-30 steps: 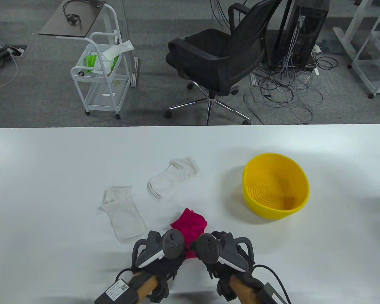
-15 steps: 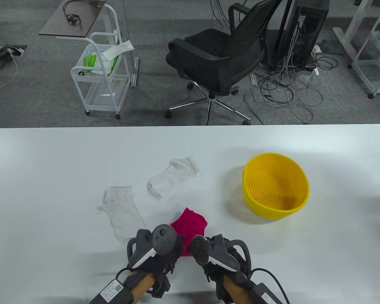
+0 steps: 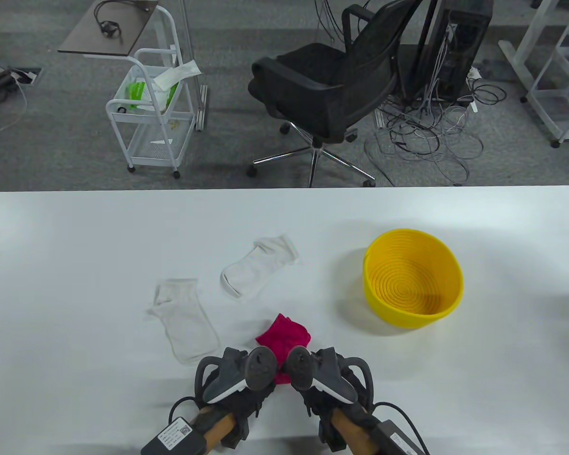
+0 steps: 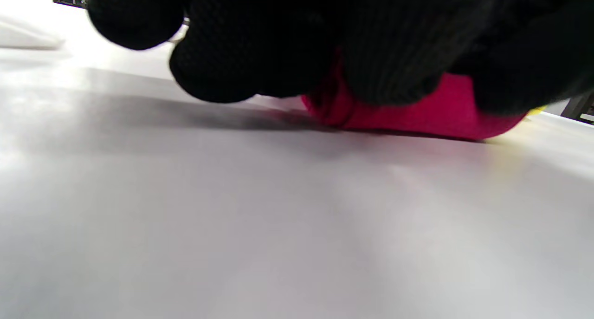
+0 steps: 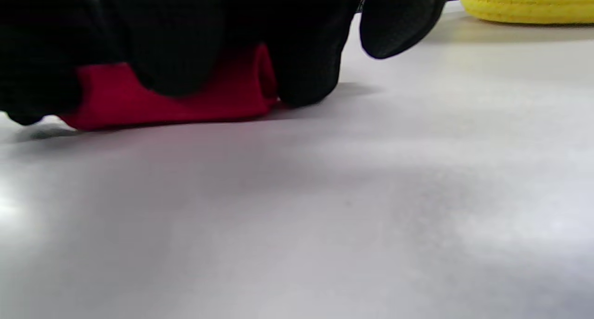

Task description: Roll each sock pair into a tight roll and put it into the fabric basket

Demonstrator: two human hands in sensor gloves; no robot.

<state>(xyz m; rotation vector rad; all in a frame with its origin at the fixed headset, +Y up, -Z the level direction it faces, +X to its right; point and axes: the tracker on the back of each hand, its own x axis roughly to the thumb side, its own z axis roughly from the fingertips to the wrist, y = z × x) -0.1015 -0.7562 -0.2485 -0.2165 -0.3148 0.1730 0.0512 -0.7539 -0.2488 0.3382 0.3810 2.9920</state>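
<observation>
A red sock pair lies on the white table near its front edge, its near end bunched into a roll. Both gloved hands sit side by side on that near end. My left hand curls its fingers over the left part of the red roll. My right hand curls its fingers over the right part of the red roll. The trackers hide the fingertips in the table view. The yellow basket stands empty to the right, beyond the hands.
Two white socks lie flat and apart on the table: one beyond the red pair, one to its left, close to my left hand. The basket's wall shows far right in the right wrist view. An office chair and a cart stand past the table.
Both hands shifted slightly left and back, then drew together and tipped forward over the sock's near end. The white socks and the basket have not moved.
</observation>
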